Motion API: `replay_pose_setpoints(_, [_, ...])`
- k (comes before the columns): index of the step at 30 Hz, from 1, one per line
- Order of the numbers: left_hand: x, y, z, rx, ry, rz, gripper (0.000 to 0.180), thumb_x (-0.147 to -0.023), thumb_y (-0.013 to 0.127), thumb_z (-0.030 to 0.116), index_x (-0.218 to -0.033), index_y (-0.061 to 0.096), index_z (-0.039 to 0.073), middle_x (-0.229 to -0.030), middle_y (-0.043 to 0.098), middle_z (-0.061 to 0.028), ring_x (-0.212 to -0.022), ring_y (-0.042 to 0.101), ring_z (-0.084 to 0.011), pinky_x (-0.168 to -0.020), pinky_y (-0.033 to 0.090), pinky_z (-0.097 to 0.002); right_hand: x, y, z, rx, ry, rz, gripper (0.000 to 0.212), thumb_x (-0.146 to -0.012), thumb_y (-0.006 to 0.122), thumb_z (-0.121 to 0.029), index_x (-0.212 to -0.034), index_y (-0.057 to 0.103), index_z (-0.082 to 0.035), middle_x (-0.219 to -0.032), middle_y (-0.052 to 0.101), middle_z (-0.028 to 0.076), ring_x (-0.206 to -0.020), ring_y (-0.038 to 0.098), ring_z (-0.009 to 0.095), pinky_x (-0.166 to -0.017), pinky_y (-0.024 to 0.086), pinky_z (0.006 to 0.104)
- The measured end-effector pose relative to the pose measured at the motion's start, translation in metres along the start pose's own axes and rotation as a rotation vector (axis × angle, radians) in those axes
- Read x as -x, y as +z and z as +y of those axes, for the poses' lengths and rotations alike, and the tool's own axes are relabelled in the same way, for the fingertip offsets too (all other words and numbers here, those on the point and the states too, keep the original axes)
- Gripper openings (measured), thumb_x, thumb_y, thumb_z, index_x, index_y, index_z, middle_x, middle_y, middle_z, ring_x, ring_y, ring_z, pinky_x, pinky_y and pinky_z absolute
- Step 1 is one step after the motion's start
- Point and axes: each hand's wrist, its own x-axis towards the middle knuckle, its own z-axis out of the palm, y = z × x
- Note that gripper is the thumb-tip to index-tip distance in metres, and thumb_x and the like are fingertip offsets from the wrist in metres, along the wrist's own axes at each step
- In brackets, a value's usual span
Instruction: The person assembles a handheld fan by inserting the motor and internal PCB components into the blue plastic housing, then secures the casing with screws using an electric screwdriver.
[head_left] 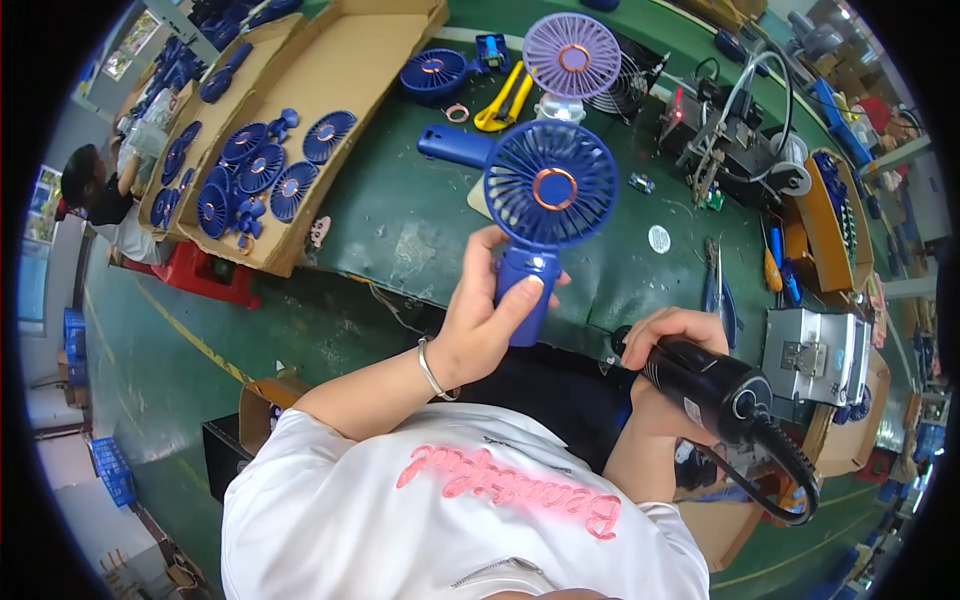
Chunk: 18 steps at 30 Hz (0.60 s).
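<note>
Up left of the left hand [480,320], which gripped a blue fan [548,200], cardboard trays [330,80] held fan heads [262,170]; the right hand [668,345] clenched a black driver [705,385].

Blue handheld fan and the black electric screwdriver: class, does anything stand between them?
Nothing visible. The left hand holds the blue handheld fan upright; the right hand grips the black electric screwdriver beside it, open space between.

blue fan [548,190], black tool [710,385], green table [400,220]
</note>
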Motion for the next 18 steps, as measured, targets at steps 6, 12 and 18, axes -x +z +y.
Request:
replay_pose_setpoints(6, [-0.050, -0.051, 0.053, 0.074, -0.010, 0.343, 0.041, -0.093, 0.056, 0.015, -0.126, 0.037, 0.001, -0.111, 0.062, -0.0158, -0.088, 0.063, -0.0196, -0.080, 0.052, -0.0306, 0.003, 0.004, -0.004, -0.141, 0.032, 0.068, 0.028, -0.088, 0.059, -0.026, -0.094, 0.053, 0.000, -0.068, 0.057, 0.011, -0.056, 0.054, 0.015, -0.053, 0.042, 0.0249])
replay_pose_setpoints(12, [-0.113, -0.099, 0.103, -0.031, -0.314, 0.223, 0.026, -0.095, 0.054, 0.024, -0.112, 0.052, 0.004, -0.104, 0.069, -0.0129, -0.052, 0.050, -0.0045, -0.044, 0.039, -0.0162, 0.008, -0.006, -0.002, -0.198, -0.004, 0.077, 0.079, -0.080, 0.042, -0.075, -0.093, 0.051, 0.002, -0.065, 0.055, 0.013, -0.054, 0.054, 0.020, -0.053, 0.043, 0.0289])
replay_pose_setpoints(18, [-0.201, -0.139, 0.087, -0.020, -0.077, 0.158, 0.041, -0.092, 0.061, 0.011, -0.130, 0.049, 0.002, -0.113, 0.063, -0.0089, -0.083, 0.060, -0.0107, -0.077, 0.051, -0.0218, 0.007, -0.001, 0.000, -0.130, 0.034, 0.121, 0.097, -0.070, 0.036, -0.091, -0.092, 0.051, 0.003, -0.063, 0.054, 0.012, -0.053, 0.053, 0.019, -0.051, 0.043, 0.0277])
